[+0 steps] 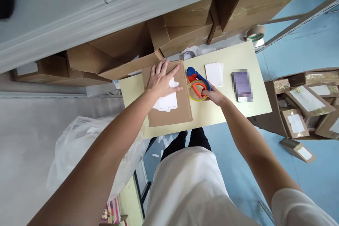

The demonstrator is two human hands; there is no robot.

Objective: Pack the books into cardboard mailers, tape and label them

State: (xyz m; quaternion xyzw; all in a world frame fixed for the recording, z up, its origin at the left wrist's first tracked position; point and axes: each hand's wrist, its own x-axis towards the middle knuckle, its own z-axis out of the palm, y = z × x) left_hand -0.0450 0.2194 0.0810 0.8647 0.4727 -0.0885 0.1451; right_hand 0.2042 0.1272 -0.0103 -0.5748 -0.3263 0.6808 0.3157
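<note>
My left hand (162,81) lies with fingers spread on a flat cardboard box (174,116). White papers (168,101) rest on top of the box, partly under this hand. Just right of the box, my right hand (214,95) is wrapped round a tape dispenser (199,86). The dispenser has a blue frame, an orange-red hub and a yellow-edged roll; its blue head is close to the box's right edge. Box and papers are on a pale yellow table (212,111).
White paper slips (213,74) and a blurred-out purple object (242,85) lie on the table's right. Open cardboard boxes (124,47) line the back, with tape rolls (189,55) nearby. A plastic bag (79,148) stands left. Right, a large carton (270,106) holds several parcels; one parcel (297,150) is beside it.
</note>
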